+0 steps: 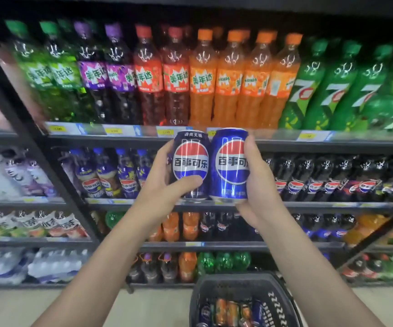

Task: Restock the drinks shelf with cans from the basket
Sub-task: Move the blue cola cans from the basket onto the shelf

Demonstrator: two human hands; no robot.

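Two upright cans side by side, dark blue can gripped by left hand, bright blue can by right hand, shelf behind blurred, basket cut off below.

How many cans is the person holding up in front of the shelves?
2. A dark blue can is in the left hand, and a brighter blue can is in the right hand, side by side. More cans lie in the basket below.

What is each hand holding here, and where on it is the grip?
Left hand grips the darker can round its side; right hand grips the brighter blue can round its side.
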